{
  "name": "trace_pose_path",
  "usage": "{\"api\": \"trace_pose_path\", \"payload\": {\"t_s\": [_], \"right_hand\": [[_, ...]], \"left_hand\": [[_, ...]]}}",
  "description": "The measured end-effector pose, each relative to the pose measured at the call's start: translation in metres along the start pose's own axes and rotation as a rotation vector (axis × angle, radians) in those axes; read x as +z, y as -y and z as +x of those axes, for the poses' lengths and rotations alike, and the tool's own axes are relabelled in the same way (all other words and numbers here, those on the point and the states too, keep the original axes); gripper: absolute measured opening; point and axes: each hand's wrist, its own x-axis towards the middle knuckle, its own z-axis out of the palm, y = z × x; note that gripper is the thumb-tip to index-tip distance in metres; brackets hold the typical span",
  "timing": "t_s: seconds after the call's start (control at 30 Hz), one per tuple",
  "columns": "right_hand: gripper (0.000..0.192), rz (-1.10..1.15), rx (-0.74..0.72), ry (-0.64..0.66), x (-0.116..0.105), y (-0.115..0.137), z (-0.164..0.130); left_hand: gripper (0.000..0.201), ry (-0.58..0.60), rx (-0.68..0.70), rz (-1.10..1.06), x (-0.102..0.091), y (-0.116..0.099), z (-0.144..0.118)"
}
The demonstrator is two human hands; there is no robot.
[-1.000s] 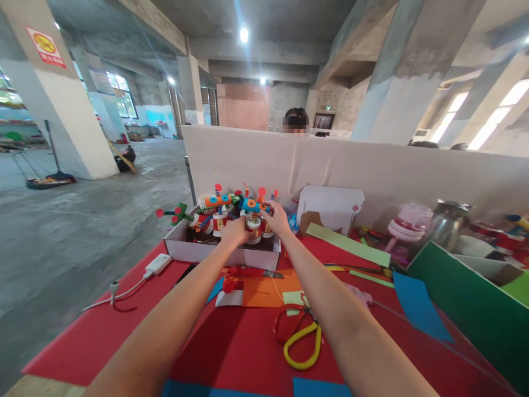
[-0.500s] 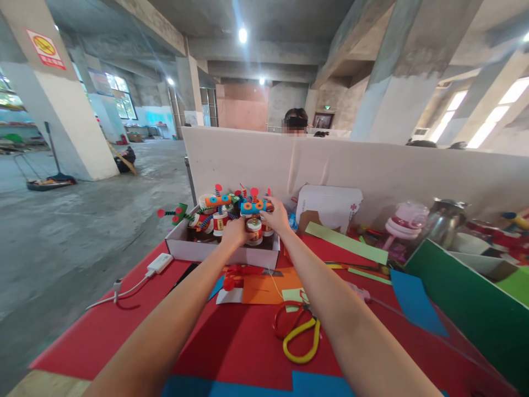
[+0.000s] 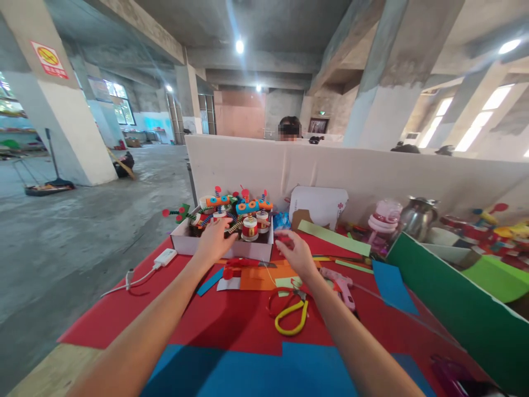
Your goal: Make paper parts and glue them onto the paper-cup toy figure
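Left hand [image 3: 214,241] fingers spread and loose, resting at the near rim of the white box [image 3: 182,243], touching the pipe-cleaner bits of the craft figures [image 3: 237,212] packed inside; gripping nothing. Right hand [image 3: 296,255] hovers over the bench [image 3: 124,314] just right of the box, fingers half-curled and apart, nothing in them. Figures stand upright in the box at the far-middle of the bench: little jar bodies with red labels, foam-tube tops, wire springs with pom ends. My read: light, top-heavy, glued joints fragile, springs snag neighbours. Take hold on the stiff jar body, low, not the foam or wire. Just in front of the box: orange paper [image 3: 258,278], scissors [image 3: 289,311], pink glue gun [image 3: 343,285]. Right side: green board [image 3: 446,309], kettle [image 3: 415,216].
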Motion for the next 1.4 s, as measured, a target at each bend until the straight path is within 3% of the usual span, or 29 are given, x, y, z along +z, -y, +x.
{"api": "trace_pose_path", "payload": {"t_s": [0.07, 0.13, 0.2, 0.3, 0.37, 0.47, 0.63, 0.77, 0.93, 1.4], "right_hand": [[0.025, 0.045, 0.048, -0.031, 0.0, 0.004, -0.031], [0.027, 0.093, 0.121, -0.08, 0.002, 0.004, -0.056], [0.032, 0.098, 0.153, -0.164, 0.003, 0.001, -0.072], [0.044, 0.093, 0.184, -0.289, 0.001, -0.005, -0.083], [0.051, 0.101, 0.223, -0.337, -0.004, -0.009, -0.085], [0.055, 0.098, 0.266, -0.366, -0.009, -0.015, -0.087], [0.056, 0.054, 0.256, -0.364, -0.012, -0.021, -0.088], [0.051, 0.105, 0.277, -0.415, -0.019, -0.023, -0.084], [0.049, 0.121, 0.306, -0.426, -0.029, -0.029, -0.081], [0.047, 0.087, 0.321, -0.391, -0.028, -0.032, -0.082]], "left_hand": [[0.018, -0.058, 0.141, -0.077, 0.005, -0.022, -0.026], [0.036, 0.011, 0.231, -0.085, 0.019, -0.052, -0.056], [0.031, 0.038, 0.396, -0.114, 0.041, -0.083, -0.083], [0.015, -0.085, 0.758, -0.038, 0.074, -0.117, -0.108], [0.015, -0.169, 0.854, -0.02, 0.091, -0.128, -0.114], [0.021, -0.245, 0.887, -0.051, 0.105, -0.127, -0.116], [0.027, -0.308, 0.98, -0.059, 0.107, -0.115, -0.122], [0.025, -0.206, 1.072, -0.016, 0.105, -0.118, -0.129], [0.023, -0.117, 1.087, -0.003, 0.109, -0.12, -0.129], [0.024, -0.125, 1.087, -0.057, 0.107, -0.12, -0.128]]}}
